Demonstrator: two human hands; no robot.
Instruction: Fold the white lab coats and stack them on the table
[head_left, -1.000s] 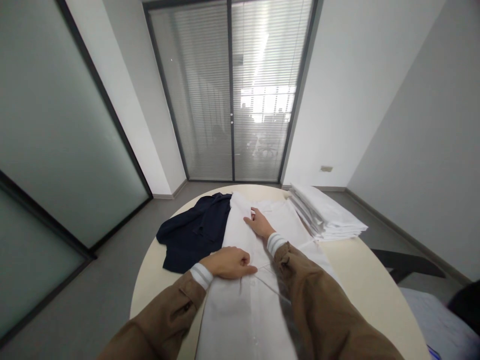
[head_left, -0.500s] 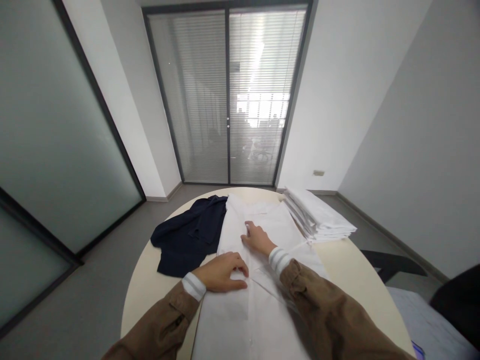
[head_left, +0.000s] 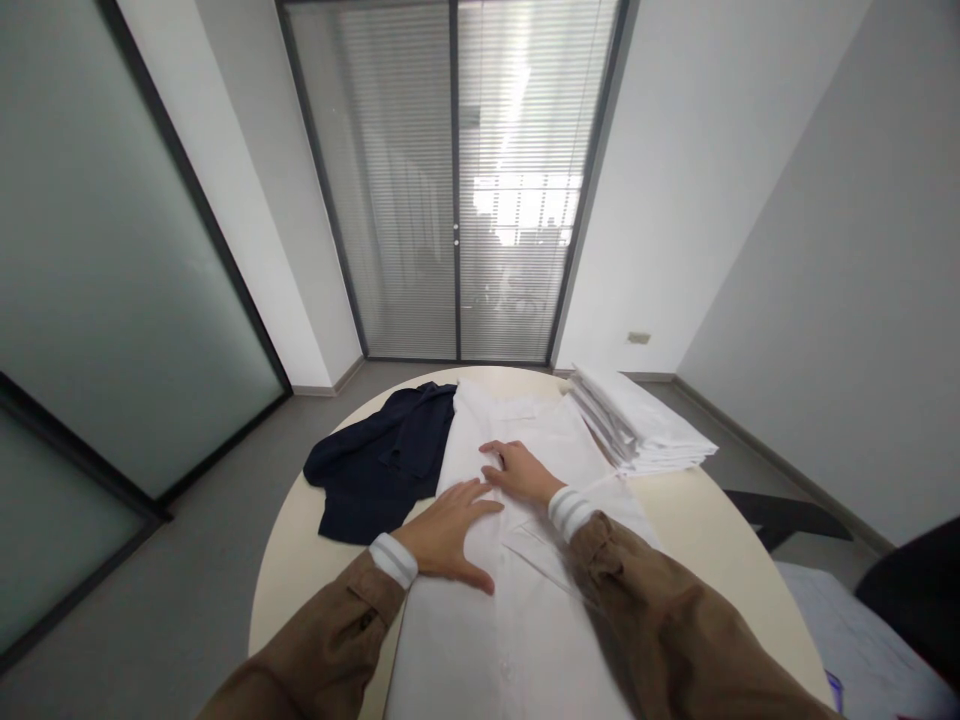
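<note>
A white shirt (head_left: 517, 620) lies spread lengthwise down the middle of a round cream table (head_left: 720, 540). My left hand (head_left: 444, 530) rests flat on the shirt's left half with its fingers stretched out and apart. My right hand (head_left: 517, 468) lies flat on the shirt a little farther up, fingers extended to the left. Neither hand holds anything. Both arms wear brown sleeves with white striped cuffs.
A dark navy garment (head_left: 379, 460) lies crumpled on the table's left side, touching the shirt. A stack of folded white cloths (head_left: 637, 425) sits at the far right of the table. A dark chair (head_left: 795, 515) stands to the right. Glass doors with blinds are behind.
My left hand has gone from a closed pinch on the shirt to a flat, spread palm. My right hand has slid back toward me along the shirt.
</note>
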